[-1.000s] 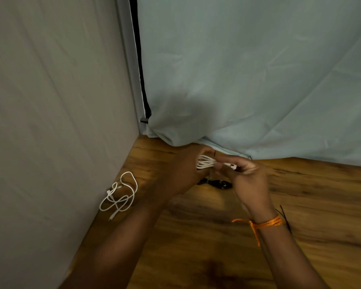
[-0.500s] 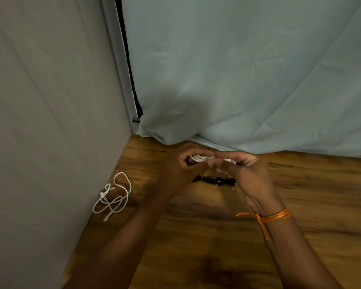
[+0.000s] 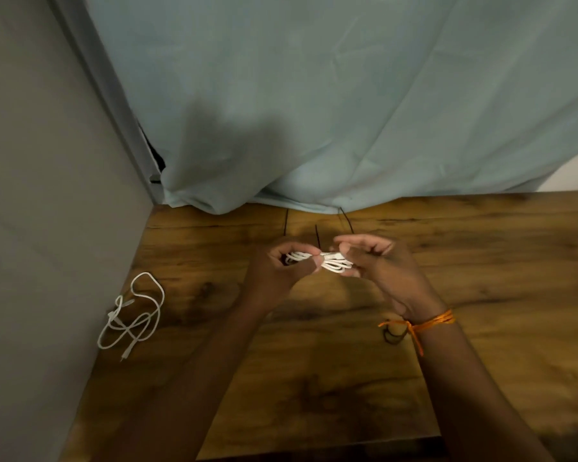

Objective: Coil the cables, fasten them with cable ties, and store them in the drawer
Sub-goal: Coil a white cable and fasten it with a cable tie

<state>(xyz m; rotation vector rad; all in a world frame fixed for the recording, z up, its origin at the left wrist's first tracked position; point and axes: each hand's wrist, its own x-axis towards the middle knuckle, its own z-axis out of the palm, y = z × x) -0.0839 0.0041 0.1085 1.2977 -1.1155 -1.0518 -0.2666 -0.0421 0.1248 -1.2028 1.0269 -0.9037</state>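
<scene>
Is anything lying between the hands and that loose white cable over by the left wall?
Nothing visible: only the wood of the table separates the left hand from the loose cable. But both it and the right hand are gripping the coiled cable.

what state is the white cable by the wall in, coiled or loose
Loose: the white cable lies on the table in sprawling uneven loops, one end trailing out, no tie visible.

A single wide-angle head camera looks forward and down from above the near edge of the table [image 3: 481, 261], facing its far edge and the curtain [image 3: 347, 95]. The wall [image 3: 30, 195] along the left edge fills the frame's left. The left hand [image 3: 277, 271] and right hand [image 3: 384, 268] sit near, mid-frame.
</scene>
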